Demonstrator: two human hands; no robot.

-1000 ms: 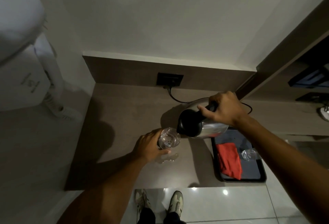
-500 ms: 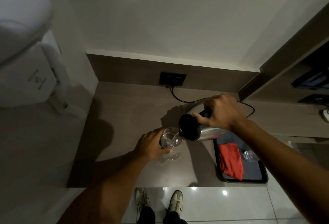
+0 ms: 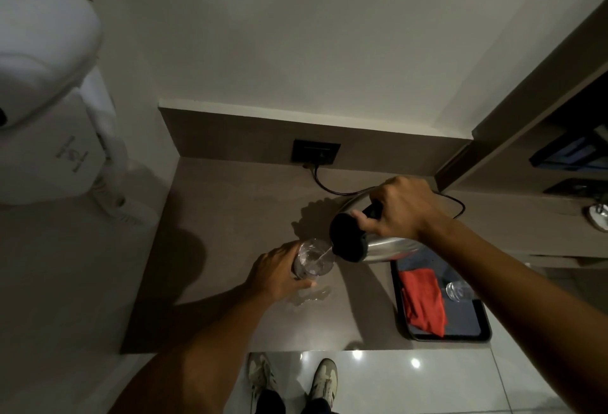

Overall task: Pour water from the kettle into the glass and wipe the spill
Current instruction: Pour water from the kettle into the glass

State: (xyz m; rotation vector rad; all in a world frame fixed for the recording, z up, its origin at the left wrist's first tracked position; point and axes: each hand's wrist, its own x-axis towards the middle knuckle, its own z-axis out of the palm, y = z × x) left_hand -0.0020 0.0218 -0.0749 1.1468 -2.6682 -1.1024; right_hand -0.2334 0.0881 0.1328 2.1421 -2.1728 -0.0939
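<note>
A steel kettle (image 3: pixel 385 247) with a black lid is tipped over to the left, and my right hand (image 3: pixel 399 209) grips its black handle. A thin stream of water runs from its spout into a clear glass (image 3: pixel 314 257), which my left hand (image 3: pixel 276 274) holds from the left side on the brown counter (image 3: pixel 230 216). A small wet patch (image 3: pixel 312 295) glistens on the counter just in front of the glass. A red cloth (image 3: pixel 422 301) lies folded on a dark tray (image 3: pixel 460 336) to the right.
A second clear glass (image 3: pixel 459 290) lies on the tray beside the cloth. A black cord (image 3: pixel 332 188) runs from a wall socket (image 3: pixel 316 152) behind the kettle. A white appliance (image 3: pixel 42 101) hangs at the left. Shelves (image 3: pixel 559 157) stand at the right. My shoes (image 3: pixel 292 380) show below the counter edge.
The kettle has tipped further toward the glass, and water now streams into it. My left hand has kept its hold on the glass.
</note>
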